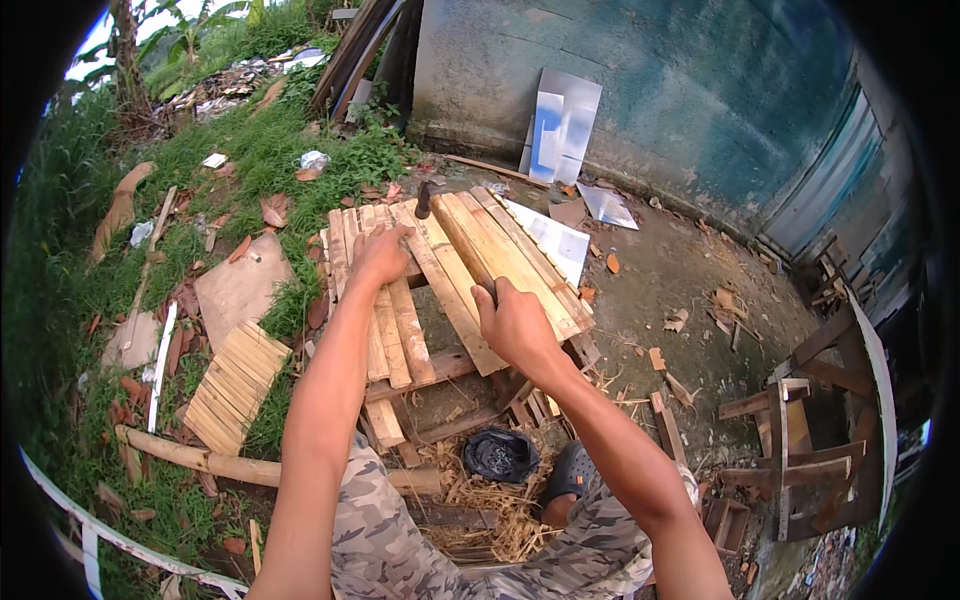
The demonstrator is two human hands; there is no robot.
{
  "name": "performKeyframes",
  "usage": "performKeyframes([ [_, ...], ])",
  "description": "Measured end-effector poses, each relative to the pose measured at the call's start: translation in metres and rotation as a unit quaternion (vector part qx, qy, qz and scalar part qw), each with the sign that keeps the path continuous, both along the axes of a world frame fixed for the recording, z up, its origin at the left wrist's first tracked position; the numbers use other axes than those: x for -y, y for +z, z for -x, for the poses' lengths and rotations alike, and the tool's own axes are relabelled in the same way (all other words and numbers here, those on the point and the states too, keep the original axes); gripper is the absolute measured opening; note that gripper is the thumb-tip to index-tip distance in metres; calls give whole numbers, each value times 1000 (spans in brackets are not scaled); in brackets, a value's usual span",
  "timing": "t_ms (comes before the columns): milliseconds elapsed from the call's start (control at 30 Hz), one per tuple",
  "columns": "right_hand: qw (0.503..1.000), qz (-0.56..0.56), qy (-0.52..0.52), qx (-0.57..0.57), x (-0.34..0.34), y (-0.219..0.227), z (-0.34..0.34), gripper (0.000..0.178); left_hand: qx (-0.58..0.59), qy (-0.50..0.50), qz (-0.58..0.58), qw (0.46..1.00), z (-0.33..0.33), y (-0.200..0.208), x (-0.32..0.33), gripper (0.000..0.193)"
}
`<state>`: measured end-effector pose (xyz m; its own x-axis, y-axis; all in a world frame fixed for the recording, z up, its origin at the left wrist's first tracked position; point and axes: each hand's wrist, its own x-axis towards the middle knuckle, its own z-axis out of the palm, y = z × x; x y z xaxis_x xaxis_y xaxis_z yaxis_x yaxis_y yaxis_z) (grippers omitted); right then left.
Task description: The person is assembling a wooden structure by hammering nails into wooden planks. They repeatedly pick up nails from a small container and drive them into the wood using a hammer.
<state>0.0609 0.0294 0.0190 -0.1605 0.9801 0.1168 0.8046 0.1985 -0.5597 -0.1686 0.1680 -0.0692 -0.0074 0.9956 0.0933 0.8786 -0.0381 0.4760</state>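
My right hand (518, 325) is closed around the handle of a hammer (423, 200), whose dark head is at the far end of the slats. My left hand (380, 258) rests at the upper left of the slats, fingers bent and pressed together near a long loose-looking slat (455, 295). Whether a nail is between those fingers is too small to tell. Pale wooden slats (505, 265) lie side by side over a low wooden frame (450, 368), with a gap left of the middle. A black plastic bag (500, 455) holding small dark pieces, apparently nails, sits below the frame.
Wood shavings (490, 525) cover the ground by my legs. To the left are a bundled slat panel (237, 385), a bamboo pole (200, 455) and a brown board (243, 285) on grass. A wooden rack (785, 460) stands right; metal sheets (565, 125) lean on the wall.
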Motion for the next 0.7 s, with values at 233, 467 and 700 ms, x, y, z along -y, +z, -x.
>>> performKeyframes([
  [233,1000,3,9,8,5,-5,-6,44,-4,4,-11,1000,0,-1,-2,49],
  [467,1000,-2,-6,-5,2,-10,-9,48,-6,-5,-23,1000,2,-4,-5,45],
  [700,999,30,2,20,12,6,-47,52,-37,-20,-35,999,-1,-4,0,44],
])
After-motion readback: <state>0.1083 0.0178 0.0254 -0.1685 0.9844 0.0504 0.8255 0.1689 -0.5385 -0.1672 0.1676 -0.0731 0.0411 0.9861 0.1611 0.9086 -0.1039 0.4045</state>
